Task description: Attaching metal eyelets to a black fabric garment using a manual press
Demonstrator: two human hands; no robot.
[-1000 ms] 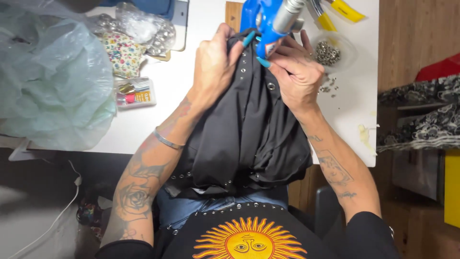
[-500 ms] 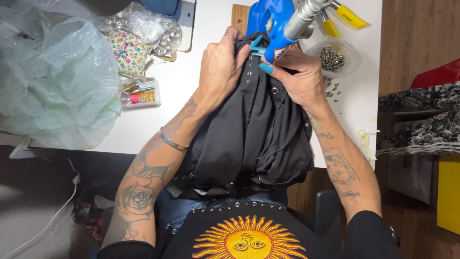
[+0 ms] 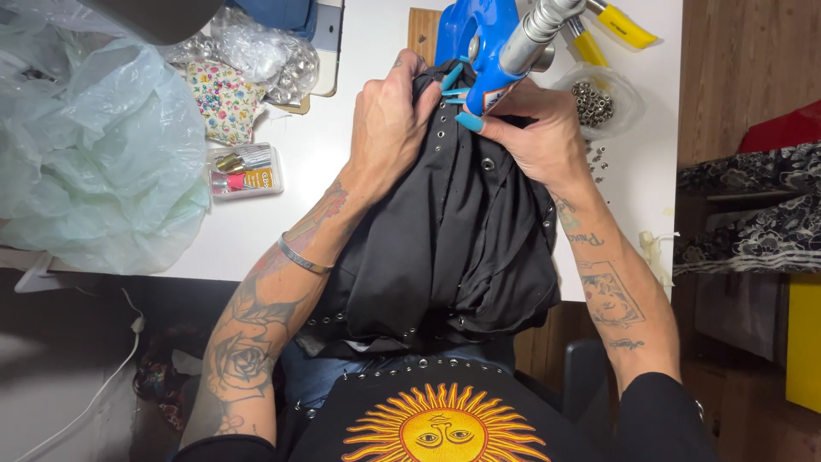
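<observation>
Hands at the blue press — left hand and right hand both pinching the black garment; fingers curled tight on fabric.

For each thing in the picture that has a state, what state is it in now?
Left hand: gripping the black garment at its top edge.
Right hand: pinching the garment under the blue press.
Black garment: bunched, eyelets set along one edge, hanging off the white table.
Eyelet bag: open, some eyelets spilled beside it.
Small clear box: shut.
Large plastic bag: crumpled.
</observation>
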